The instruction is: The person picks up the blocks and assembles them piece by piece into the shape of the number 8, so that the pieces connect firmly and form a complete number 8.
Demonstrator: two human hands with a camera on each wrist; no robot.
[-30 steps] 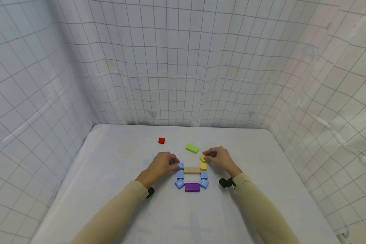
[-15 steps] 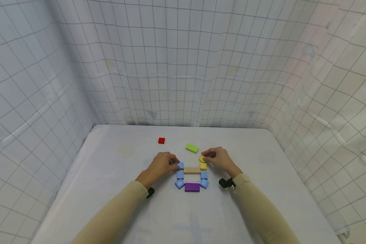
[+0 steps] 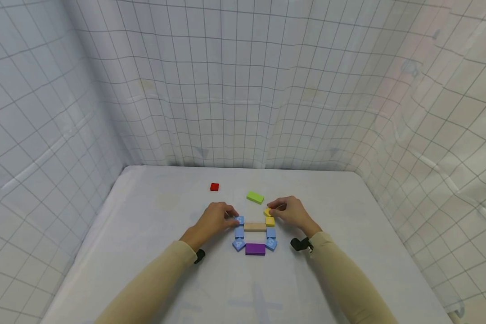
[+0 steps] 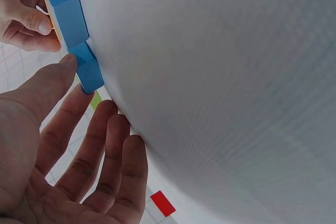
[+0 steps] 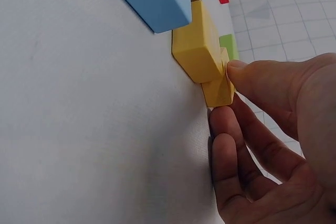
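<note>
On the table, several blocks form a U-like outline. My left hand (image 3: 214, 219) has thumb and index finger on the sides of the blue block (image 4: 90, 74) at the outline's far left corner. My right hand (image 3: 291, 211) pinches a yellow block (image 5: 216, 92), turned at an angle, just beyond another yellow block (image 3: 270, 221). A wooden plank (image 3: 254, 227) spans between the two sides. Nearer lie two plain blue blocks, then two turned blue blocks with letters, with a purple block (image 3: 255, 249) between them.
A lime green block (image 3: 255, 197) lies past the outline, between the hands. Farther back on the left is a red block (image 3: 214, 186). Gridded white curtains (image 3: 235, 90) surround the white-covered table (image 3: 154, 270) at the back and sides.
My right hand has shifted the yellow block slightly left and closer to the other yellow one. My left hand stays in place at the blue block.
</note>
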